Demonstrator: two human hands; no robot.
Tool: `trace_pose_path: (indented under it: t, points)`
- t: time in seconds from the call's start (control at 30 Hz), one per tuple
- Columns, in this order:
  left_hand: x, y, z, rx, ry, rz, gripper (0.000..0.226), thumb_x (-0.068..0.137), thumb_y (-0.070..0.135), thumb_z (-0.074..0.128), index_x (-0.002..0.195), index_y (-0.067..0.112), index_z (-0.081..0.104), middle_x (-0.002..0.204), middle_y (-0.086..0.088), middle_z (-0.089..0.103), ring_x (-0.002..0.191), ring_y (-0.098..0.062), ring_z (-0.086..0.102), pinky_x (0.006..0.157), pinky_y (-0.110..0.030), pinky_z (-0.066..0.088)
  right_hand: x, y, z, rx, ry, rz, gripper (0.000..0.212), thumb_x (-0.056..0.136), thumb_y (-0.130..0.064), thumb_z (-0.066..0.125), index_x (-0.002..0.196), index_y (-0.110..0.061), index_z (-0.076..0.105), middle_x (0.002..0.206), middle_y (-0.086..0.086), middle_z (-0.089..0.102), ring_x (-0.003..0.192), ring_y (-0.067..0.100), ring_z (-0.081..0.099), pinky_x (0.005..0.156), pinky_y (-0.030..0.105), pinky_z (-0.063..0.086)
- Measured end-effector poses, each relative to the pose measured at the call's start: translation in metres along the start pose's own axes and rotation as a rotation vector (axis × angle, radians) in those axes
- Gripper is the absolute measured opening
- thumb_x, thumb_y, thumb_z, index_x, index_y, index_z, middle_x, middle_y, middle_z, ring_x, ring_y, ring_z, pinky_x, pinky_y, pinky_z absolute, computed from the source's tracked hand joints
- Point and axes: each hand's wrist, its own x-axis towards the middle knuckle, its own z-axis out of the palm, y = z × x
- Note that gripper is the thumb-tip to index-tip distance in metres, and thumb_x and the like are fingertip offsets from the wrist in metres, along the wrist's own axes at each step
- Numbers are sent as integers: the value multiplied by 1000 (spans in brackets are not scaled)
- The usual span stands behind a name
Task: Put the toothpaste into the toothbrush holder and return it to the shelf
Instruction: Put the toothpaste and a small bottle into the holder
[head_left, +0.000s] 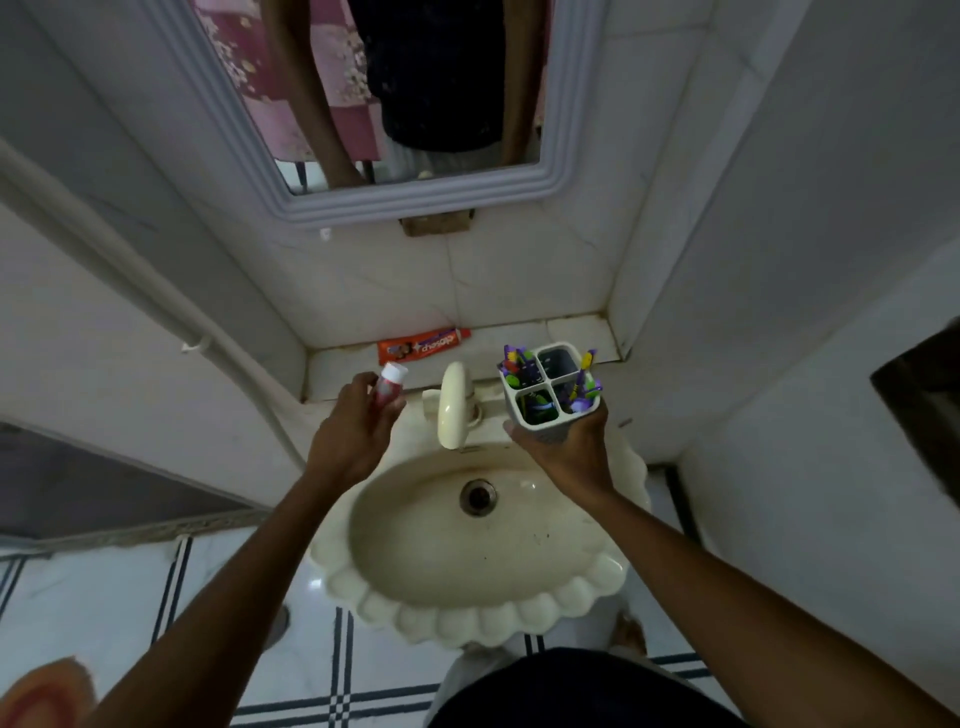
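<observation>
My right hand (566, 447) grips a white four-compartment toothbrush holder (553, 387) from below, upright over the right rim of the sink. Several purple and green toothbrushes stand in it; the back right compartment looks empty. My left hand (353, 426) holds a small red toothpaste tube with a white cap (390, 385), cap up, left of the tap. A second, larger red toothpaste tube (423, 345) lies flat on the tiled shelf (561, 332) behind the sink.
A cream scalloped sink (415, 530) with a drain sits below my hands, its cream tap (453, 405) between them. A framed mirror (415, 197) hangs above the shelf. Tiled walls close in left and right. A white pipe (156, 301) runs down the left wall.
</observation>
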Motion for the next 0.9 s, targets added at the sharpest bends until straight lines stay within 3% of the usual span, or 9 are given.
trace_pose_path:
  t: [0.1, 0.2, 0.3, 0.37, 0.43, 0.53, 0.63, 0.8, 0.9]
  points:
    - [-19, 46, -21, -337, 30, -123, 55, 101, 66, 54, 137, 26, 44, 98, -5, 67, 55, -24, 73, 46, -40, 59, -5, 1, -16, 73, -53, -15, 91, 84, -74, 83, 154, -29, 47, 146, -7, 64, 133, 9, 65, 118, 44, 54]
    - [-20, 91, -35, -458, 5, -104, 53, 100, 56, 64, 137, 21, 51, 105, -5, 67, 60, -30, 75, 45, -38, 59, -3, 3, -26, 72, -101, -52, 64, 97, -61, 76, 148, -27, 56, 139, -10, 71, 126, 5, 69, 114, 45, 57]
    - [-13, 126, -40, -354, -89, 60, 52, 93, 41, 80, 138, 21, 63, 114, -2, 71, 71, -23, 77, 57, -34, 61, -2, -2, -34, 73, -139, -47, 58, 100, -55, 77, 147, -27, 56, 139, -7, 72, 127, 12, 69, 111, 40, 57]
    - [-7, 147, -35, -79, -77, 183, 47, 88, 36, 84, 132, 27, 70, 116, 4, 73, 90, -18, 73, 74, -34, 57, -3, -8, -38, 62, -167, -66, 49, 103, -49, 77, 142, -34, 53, 135, -9, 70, 124, 13, 68, 103, 31, 55]
    - [1, 163, -25, 130, -48, 270, 42, 87, 33, 82, 128, 29, 73, 117, 6, 74, 99, -16, 67, 75, -31, 47, -3, -9, -38, 60, -190, -63, 52, 101, -54, 77, 142, -38, 51, 136, -9, 70, 126, 15, 68, 102, 31, 55]
    - [10, 186, -4, 245, -69, 327, 33, 93, 20, 74, 126, 23, 73, 116, 2, 73, 98, -18, 64, 66, -29, 40, 2, -1, -39, 44, -216, -45, 84, 86, -85, 71, 149, -33, 51, 144, -4, 69, 130, 20, 69, 106, 44, 59]
    - [22, 199, 10, 319, -74, 363, 34, 93, 14, 67, 125, 24, 72, 118, 0, 74, 104, -24, 68, 74, -35, 53, 10, 8, -38, 10, -220, -49, 93, 77, -98, 63, 144, -34, 53, 139, -5, 71, 128, 21, 71, 103, 46, 60]
    - [34, 203, 24, 155, -65, 344, 36, 96, 11, 62, 131, 20, 67, 124, -6, 74, 106, -26, 71, 85, -45, 61, 19, 16, -38, -5, -233, -59, 92, 80, -96, 66, 148, -35, 54, 140, -7, 73, 128, 20, 71, 105, 49, 61]
    - [35, 192, 26, -18, 3, 352, 31, 100, 23, 70, 130, 19, 67, 126, 1, 73, 99, -14, 72, 84, -35, 62, 21, 14, -39, 24, -241, -56, 85, 83, -89, 70, 146, -35, 57, 137, -9, 75, 127, 19, 73, 105, 48, 61]
